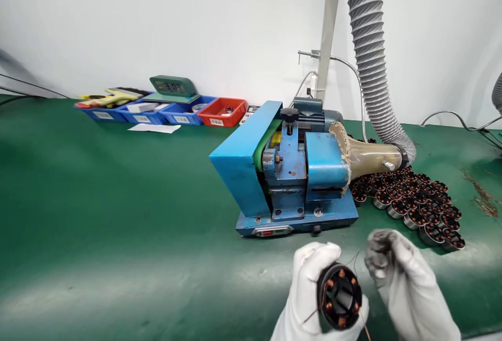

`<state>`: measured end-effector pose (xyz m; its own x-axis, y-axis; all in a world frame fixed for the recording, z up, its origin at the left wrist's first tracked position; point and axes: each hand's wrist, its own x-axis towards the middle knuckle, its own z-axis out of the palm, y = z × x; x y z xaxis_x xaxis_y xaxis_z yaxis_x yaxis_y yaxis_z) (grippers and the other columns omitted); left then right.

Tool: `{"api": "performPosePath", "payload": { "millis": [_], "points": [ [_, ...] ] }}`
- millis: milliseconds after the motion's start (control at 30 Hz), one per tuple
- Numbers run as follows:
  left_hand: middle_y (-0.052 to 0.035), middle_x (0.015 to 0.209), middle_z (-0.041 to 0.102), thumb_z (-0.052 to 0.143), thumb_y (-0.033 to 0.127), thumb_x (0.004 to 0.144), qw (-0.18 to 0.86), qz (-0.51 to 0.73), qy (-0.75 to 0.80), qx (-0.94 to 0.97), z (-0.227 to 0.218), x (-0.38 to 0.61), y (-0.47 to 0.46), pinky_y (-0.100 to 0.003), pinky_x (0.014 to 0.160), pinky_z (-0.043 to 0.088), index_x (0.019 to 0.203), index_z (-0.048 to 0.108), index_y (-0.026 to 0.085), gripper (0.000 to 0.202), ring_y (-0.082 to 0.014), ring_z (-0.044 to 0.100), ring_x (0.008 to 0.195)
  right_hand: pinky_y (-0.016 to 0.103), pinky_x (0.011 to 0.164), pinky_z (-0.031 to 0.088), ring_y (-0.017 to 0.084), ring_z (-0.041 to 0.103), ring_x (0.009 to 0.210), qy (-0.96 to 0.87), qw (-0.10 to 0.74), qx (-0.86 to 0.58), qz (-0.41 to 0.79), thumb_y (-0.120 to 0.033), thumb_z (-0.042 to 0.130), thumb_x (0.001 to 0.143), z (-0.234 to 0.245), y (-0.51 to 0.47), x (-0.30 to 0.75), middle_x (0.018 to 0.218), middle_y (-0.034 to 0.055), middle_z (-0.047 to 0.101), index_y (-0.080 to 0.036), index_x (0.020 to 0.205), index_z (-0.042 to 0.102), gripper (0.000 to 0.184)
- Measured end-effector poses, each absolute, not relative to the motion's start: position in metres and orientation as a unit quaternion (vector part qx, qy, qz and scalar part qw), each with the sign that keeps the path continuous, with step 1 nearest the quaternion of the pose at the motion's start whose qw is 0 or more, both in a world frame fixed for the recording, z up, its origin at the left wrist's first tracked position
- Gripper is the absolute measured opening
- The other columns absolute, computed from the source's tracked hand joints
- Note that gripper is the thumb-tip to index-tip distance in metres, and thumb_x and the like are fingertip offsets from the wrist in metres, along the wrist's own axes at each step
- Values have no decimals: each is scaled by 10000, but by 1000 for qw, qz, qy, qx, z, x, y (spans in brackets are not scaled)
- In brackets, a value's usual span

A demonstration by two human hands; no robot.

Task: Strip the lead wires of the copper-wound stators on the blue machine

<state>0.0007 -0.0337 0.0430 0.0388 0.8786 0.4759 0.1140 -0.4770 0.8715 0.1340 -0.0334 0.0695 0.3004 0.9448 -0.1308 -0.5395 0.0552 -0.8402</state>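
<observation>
Copper-wound stator (339, 296) sits low in the frame, right of centre, clamped in your gloved left hand (306, 278) with its open face toward you. Your right hand (408, 283) has its fingertips pinched together, apparently on a thin lead wire (356, 258) rising from the windings. You seem to be sorting the leads. The strand is fine, so handling it calls for a light, steady pull. A blue machine (274, 173) stands just behind on the green tabletop (98, 226).
</observation>
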Motion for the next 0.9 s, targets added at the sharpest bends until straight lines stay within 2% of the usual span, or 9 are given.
{"api": "performPosePath", "payload": {
  "millis": [67, 133, 233, 333, 433, 533, 600, 733, 900],
  "points": [
    [-83, 1048, 564, 631, 117, 697, 308, 566, 371, 669, 40, 0, -33, -390, 841, 521, 1182, 494, 274, 528, -259, 600, 997, 250, 542, 540, 176, 660, 601, -336, 635, -458, 524, -361, 845, 597, 69, -31, 131, 681, 63, 729, -217, 750, 785, 219],
    [-63, 1040, 561, 645, 106, 703, 280, 562, 366, 687, 37, 0, -32, -362, 816, 520, 1187, 489, 308, 548, -238, 610, 967, 259, 620, 548, 194, 679, 676, -396, 613, -459, 507, -300, 843, 610, 69, -28, 126, 711, 58, 741, -215, 714, 785, 146],
    [-37, 1001, 558, 713, 109, 650, 270, 575, 391, 666, 32, 1, -32, -372, 814, 523, 1135, 509, 321, 568, -240, 607, 949, 192, 505, 507, 121, 611, 537, -316, 648, -415, 554, -298, 823, 649, 69, -21, 123, 608, 13, 690, -216, 645, 760, 104],
    [-46, 1013, 564, 724, 164, 652, 294, 591, 419, 623, 30, 5, -32, -405, 857, 522, 1101, 523, 292, 507, -259, 592, 988, 173, 435, 495, 102, 583, 489, -187, 710, -375, 566, -359, 821, 649, 65, -17, 128, 610, -7, 673, -239, 698, 756, 145],
    [-68, 1101, 550, 685, 209, 700, 340, 592, 444, 580, 27, 13, -26, -405, 927, 498, 1139, 501, 255, 478, -246, 579, 1055, 270, 658, 590, 176, 701, 704, -197, 763, -402, 466, -425, 772, 694, 54, -19, 127, 789, 35, 752, -252, 796, 764, 200],
    [-65, 1132, 564, 701, 230, 699, 441, 564, 473, 514, 25, 20, -15, -399, 956, 492, 1156, 475, 244, 510, -230, 604, 1053, 389, 807, 577, 291, 715, 881, -322, 703, -444, 453, -495, 801, 595, 43, -22, 116, 941, 101, 769, -215, 922, 759, 432],
    [-55, 1131, 583, 706, 225, 708, 502, 548, 473, 474, 24, 25, -7, -363, 915, 518, 1169, 444, 252, 531, -208, 630, 1019, 395, 793, 582, 317, 714, 893, -361, 652, -502, 439, -415, 863, 497, 39, -20, 106, 973, 107, 768, -206, 969, 744, 530],
    [-23, 1047, 613, 677, 212, 751, 580, 575, 434, 380, 21, 38, 10, -290, 795, 549, 1153, 399, 260, 491, -152, 664, 892, 369, 787, 583, 277, 721, 875, -366, 608, -595, 377, -324, 816, 599, 40, -3, 95, 975, 88, 769, -194, 991, 717, 425],
    [-29, 1014, 622, 699, 200, 720, 567, 610, 447, 327, 17, 53, 32, -307, 791, 541, 1067, 463, 244, 422, -158, 654, 869, 383, 819, 565, 271, 707, 909, -388, 597, -597, 370, -345, 772, 667, 41, 21, 98, 990, 94, 761, -186, 1006, 710, 379]
  ]
}}
